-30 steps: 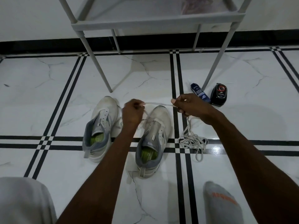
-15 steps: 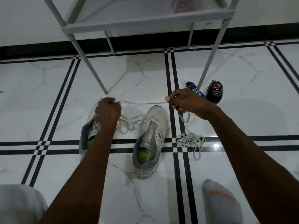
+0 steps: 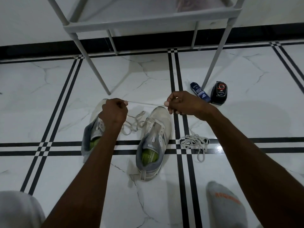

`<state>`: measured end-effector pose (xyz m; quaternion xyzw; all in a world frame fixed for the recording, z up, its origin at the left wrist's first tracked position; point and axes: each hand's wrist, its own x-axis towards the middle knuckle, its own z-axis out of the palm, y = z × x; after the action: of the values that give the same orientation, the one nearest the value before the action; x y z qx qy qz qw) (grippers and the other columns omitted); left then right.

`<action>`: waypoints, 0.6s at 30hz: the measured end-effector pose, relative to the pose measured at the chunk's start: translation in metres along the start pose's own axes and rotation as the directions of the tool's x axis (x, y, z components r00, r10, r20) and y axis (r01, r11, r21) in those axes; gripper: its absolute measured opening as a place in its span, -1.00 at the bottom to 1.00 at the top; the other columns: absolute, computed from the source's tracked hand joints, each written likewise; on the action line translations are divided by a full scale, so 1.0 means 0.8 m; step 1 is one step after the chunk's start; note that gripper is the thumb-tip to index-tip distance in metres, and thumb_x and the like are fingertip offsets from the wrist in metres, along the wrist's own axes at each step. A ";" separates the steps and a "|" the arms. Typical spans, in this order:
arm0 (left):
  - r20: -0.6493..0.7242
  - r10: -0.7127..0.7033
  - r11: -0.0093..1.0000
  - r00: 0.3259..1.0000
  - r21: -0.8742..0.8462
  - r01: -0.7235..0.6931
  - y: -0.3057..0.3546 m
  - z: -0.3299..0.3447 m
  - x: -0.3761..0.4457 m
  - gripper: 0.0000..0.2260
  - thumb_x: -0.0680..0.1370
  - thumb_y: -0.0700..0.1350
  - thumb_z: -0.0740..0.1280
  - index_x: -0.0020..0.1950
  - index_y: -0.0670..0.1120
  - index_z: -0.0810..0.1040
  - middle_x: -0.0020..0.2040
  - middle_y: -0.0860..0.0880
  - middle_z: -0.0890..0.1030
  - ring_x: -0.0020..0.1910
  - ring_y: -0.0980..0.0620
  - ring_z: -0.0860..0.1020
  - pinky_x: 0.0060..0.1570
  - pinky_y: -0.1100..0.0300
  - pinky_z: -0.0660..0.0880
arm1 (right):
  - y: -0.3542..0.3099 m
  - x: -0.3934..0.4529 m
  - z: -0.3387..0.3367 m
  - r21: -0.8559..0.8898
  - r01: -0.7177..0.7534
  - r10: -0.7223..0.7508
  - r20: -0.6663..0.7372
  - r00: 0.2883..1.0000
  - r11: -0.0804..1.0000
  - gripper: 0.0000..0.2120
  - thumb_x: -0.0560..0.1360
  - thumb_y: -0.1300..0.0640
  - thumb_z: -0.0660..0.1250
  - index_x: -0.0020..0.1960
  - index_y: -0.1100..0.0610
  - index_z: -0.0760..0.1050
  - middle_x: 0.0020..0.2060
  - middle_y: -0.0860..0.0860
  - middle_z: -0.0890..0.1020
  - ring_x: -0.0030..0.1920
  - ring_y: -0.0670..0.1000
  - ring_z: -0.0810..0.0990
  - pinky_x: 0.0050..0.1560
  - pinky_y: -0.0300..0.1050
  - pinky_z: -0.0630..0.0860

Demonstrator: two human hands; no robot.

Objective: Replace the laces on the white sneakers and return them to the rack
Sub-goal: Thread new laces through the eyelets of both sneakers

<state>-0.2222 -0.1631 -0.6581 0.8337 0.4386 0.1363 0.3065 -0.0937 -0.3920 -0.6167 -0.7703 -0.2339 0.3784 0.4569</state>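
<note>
You've got the lace (image 3: pixel 145 103) pinched taut between left hand (image 3: pixel 113 112) and right hand (image 3: pixel 182 104), above the right sneaker (image 3: pixel 156 137). It's limp, light, probably slippery: grip near the tips.

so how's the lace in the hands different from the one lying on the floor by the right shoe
The held lace is stretched straight between the left hand and right hand, above the sneakers; the floor lace lies bunched in a loose tangle right of the right sneaker, untouched. Both are flat and off-white.
</note>
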 end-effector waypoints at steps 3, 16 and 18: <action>-0.049 -0.016 1.000 0.999 0.014 0.016 0.001 -0.006 -0.004 -0.86 0.57 -0.06 0.35 -0.05 0.02 0.72 -0.05 -0.01 0.73 0.07 -0.12 0.63 0.18 -0.05 0.50 | -0.004 0.002 0.002 -0.034 -0.001 0.002 0.045 0.999 0.999 -0.82 0.61 0.18 0.31 0.12 0.29 0.51 -0.11 0.12 0.73 -0.32 -0.10 0.52 -0.25 -0.20 0.45; 0.440 0.576 0.815 0.688 -0.372 -0.444 0.034 0.039 -0.040 -0.77 0.51 -0.16 0.50 0.16 -0.06 0.68 -0.01 0.04 0.73 0.01 0.19 0.67 0.14 0.18 0.58 | 0.001 0.019 0.037 -0.088 -0.031 0.020 -0.126 0.992 0.996 -0.91 0.50 0.23 0.46 -0.06 0.27 0.64 -0.27 0.14 0.72 -0.27 0.06 0.73 -0.19 -0.13 0.67; 0.395 0.554 0.826 0.733 -0.371 -0.424 0.029 0.047 -0.042 -0.84 0.54 -0.21 0.45 0.10 -0.09 0.71 -0.09 0.01 0.74 -0.10 0.13 0.69 0.06 0.11 0.61 | 0.005 0.017 0.041 -0.023 -0.045 0.039 -0.210 0.977 0.999 -0.82 0.46 0.19 0.52 -0.06 0.29 0.63 -0.27 0.17 0.71 -0.30 0.05 0.73 -0.26 -0.14 0.67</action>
<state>-0.2080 -0.2151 -0.6709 0.8797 0.0884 0.0539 0.4641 -0.1116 -0.3673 -0.6347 -0.8170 -0.1733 0.3013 0.4600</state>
